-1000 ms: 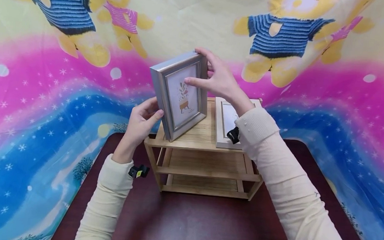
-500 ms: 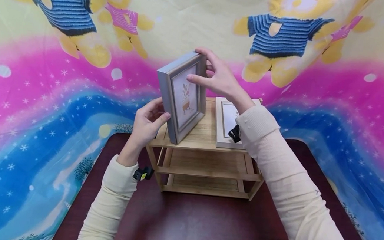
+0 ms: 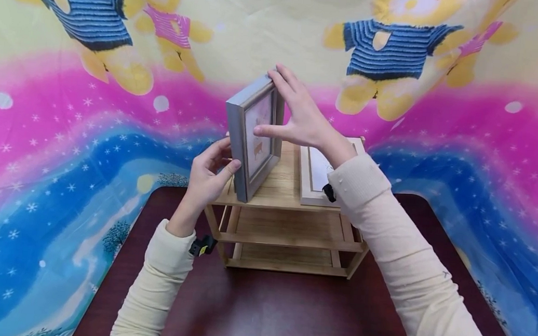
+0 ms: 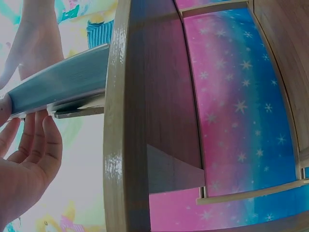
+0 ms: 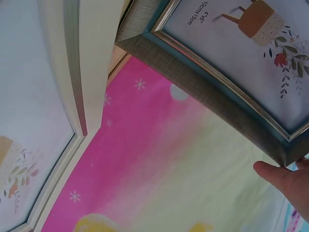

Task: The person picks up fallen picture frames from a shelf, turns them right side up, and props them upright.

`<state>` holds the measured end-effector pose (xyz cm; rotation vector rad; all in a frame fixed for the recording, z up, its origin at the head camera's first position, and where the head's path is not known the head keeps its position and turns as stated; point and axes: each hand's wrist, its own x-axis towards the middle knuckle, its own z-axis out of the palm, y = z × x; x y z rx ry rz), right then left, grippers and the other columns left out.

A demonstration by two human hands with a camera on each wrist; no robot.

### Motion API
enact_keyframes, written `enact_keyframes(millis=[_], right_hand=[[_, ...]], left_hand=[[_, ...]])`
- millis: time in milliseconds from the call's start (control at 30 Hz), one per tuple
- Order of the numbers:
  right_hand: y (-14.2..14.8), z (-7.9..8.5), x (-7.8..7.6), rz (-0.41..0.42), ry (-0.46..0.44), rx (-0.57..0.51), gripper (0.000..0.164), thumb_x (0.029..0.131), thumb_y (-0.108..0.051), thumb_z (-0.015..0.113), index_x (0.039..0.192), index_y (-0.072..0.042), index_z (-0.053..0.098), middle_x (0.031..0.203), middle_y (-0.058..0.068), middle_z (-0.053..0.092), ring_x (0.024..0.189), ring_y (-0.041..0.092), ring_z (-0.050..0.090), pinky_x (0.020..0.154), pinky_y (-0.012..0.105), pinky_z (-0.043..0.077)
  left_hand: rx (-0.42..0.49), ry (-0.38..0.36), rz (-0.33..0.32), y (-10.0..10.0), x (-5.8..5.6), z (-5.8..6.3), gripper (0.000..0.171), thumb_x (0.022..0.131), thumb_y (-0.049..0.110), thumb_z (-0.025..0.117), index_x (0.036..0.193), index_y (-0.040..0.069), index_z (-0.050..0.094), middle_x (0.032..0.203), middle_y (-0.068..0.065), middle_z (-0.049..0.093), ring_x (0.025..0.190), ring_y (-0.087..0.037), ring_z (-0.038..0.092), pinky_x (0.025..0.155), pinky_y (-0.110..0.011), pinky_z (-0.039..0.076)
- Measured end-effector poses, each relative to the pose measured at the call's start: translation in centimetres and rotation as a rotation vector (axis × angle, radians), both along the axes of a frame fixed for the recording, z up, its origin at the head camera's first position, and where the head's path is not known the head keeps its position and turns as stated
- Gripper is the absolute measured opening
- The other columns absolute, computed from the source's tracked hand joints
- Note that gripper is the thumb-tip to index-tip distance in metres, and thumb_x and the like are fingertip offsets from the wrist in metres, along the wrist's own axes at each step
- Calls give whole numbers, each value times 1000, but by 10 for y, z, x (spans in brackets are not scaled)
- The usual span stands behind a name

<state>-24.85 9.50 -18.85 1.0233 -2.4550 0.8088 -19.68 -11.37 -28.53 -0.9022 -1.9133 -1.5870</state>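
Note:
A silver-grey picture frame [image 3: 252,141] with a plant-in-pot print stands upright, turned at an angle, at the left end of a wooden rack's top [image 3: 287,177]. My left hand [image 3: 209,177] pinches its near side edge, thumb in front and fingers behind. In the left wrist view a thin dark panel [image 4: 79,111] juts out along the frame's back. My right hand [image 3: 303,113] rests straight fingertips on the top far corner, its thumb spread in front of the print. The right wrist view shows that hand's thumb [image 5: 273,174] beside the frame's corner.
A cream picture frame [image 3: 306,196] lies face up on the rack's right side, partly hidden by my right forearm. The rack has lower slatted shelves [image 3: 293,227] and stands on a dark red table [image 3: 268,313]. A cartoon-bear cloth [image 3: 260,27] hangs behind.
The silver-grey frame has swung further edge-on, its near side shifting right, and my left hand moved right with it. My right hand's fingers have straightened over the top corner.

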Motion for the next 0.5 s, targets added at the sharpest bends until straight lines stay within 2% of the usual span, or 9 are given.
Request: enact_keyframes(millis=[267, 500], right_hand=[[-6, 0, 7, 17, 31, 53, 104, 71, -43, 73, 146, -6, 11, 152, 10, 3, 137, 14, -4, 109, 29, 0], [-11, -2, 9, 18, 39, 51, 105, 72, -42, 73, 146, -6, 8, 152, 9, 3, 137, 12, -4, 108, 27, -1]], left_hand=[[-17, 53, 0, 2, 1, 0, 41, 81, -13, 58, 121, -8, 51, 103, -22, 59, 87, -16, 59, 75, -28, 48], [-25, 94, 46, 6, 3, 0, 41, 81, -9, 60, 122, -6, 52, 103, -20, 60, 88, -20, 58, 75, -30, 49]])
